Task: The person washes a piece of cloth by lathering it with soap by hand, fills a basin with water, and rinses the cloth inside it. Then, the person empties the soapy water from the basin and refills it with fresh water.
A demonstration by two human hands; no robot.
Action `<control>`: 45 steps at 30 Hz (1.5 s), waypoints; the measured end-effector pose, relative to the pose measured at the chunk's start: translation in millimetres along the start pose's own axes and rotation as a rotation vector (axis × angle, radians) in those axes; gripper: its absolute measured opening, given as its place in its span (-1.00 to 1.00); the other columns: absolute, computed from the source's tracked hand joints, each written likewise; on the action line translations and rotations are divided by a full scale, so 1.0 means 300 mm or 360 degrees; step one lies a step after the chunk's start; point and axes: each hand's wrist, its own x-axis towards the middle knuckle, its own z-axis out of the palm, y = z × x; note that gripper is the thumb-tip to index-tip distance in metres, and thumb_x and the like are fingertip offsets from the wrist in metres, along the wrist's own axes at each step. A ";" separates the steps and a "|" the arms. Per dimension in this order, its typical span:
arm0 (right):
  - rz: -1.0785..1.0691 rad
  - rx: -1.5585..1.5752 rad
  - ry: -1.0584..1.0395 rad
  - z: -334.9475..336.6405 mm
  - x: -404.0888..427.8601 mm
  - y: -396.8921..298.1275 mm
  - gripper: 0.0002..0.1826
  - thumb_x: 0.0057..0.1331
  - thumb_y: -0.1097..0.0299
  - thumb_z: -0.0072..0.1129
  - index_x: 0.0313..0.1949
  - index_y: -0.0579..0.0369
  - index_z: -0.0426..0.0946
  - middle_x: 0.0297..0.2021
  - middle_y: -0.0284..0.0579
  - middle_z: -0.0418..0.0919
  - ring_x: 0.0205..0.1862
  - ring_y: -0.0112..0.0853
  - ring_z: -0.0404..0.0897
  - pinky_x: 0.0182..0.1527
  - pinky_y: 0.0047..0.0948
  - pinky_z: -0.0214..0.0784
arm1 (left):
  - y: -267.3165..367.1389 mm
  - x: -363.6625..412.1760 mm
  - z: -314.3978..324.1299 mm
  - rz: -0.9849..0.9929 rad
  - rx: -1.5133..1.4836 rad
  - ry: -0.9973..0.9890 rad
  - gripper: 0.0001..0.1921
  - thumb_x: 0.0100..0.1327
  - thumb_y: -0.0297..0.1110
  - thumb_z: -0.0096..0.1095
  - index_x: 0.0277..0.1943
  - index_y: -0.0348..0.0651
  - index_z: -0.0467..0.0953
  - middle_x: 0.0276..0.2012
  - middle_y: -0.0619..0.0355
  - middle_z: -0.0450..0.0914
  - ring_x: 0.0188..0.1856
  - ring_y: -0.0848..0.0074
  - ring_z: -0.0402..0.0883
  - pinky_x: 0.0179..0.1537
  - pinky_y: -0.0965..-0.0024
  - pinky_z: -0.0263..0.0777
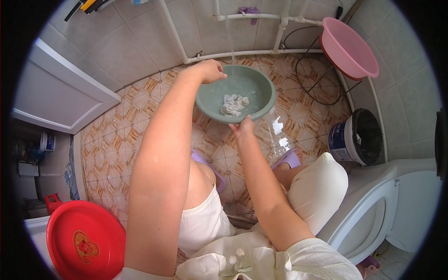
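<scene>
A green plastic basin (257, 87) is held tilted slightly towards me over the tiled floor. A wet, crumpled white cloth (235, 105) lies inside it in some shallow water. My left hand (210, 71) is at the far left rim, its fingers curled over the edge; the exact grip is partly hidden. At the near rim, my right hand (245, 126) holds the basin, thumb on top and fingers below. A thin stream of water (230, 38) falls from above into the far side of the basin.
White pipes (245, 53) run along the wall behind the basin. To the right are a pink basin (350, 49), a bucket with a black liner (367, 136) and a toilet (381, 210). A red basin (101, 231) stands at lower left. Wet patches shine on the floor tiles (278, 127).
</scene>
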 end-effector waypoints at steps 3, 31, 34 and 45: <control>-0.0009 0.0009 0.0024 0.008 -0.008 0.002 -0.60 0.34 0.07 -0.36 -0.02 0.11 0.21 -0.19 -0.06 0.40 -0.36 -0.28 0.48 -0.55 -0.35 0.45 | 0.004 -0.003 0.000 0.0011 0.0002 0.0005 -0.60 0.10 -0.18 0.16 -0.06 -0.26 0.44 -0.13 -0.08 0.50 -0.09 0.30 0.46 -0.07 0.34 0.30; 0.0172 -0.0103 0.0080 -0.114 0.014 0.123 -0.58 0.36 0.06 -0.41 -0.02 0.12 0.23 -0.31 -0.08 0.45 -0.50 -0.30 0.49 -0.56 -0.41 0.49 | -0.043 0.005 0.017 -0.0040 -0.0078 0.0011 -0.59 0.08 -0.14 0.18 -0.07 -0.21 0.44 -0.06 -0.06 0.46 -0.03 0.27 0.44 -0.02 0.32 0.29; 0.0218 -0.0157 0.0030 -0.151 0.060 0.143 -0.54 0.36 0.04 -0.44 -0.01 0.16 0.21 -0.30 0.01 0.46 -0.45 -0.22 0.52 -0.47 -0.32 0.51 | -0.066 0.010 0.007 -0.0018 -0.0149 0.0023 -0.60 0.07 -0.15 0.19 -0.08 -0.21 0.45 -0.09 -0.06 0.48 -0.04 0.26 0.44 -0.02 0.32 0.29; -0.1451 -0.1447 -0.0565 0.465 -0.134 -0.463 -0.68 0.22 0.16 -0.08 -0.40 0.18 0.48 -0.62 -0.17 0.47 -0.53 -0.44 0.48 -0.45 -0.46 0.33 | -0.161 0.070 0.104 0.0076 -0.0206 0.0040 -0.64 0.05 -0.14 0.18 -0.18 -0.23 0.52 -0.14 -0.05 0.51 -0.07 0.17 0.48 -0.04 0.25 0.32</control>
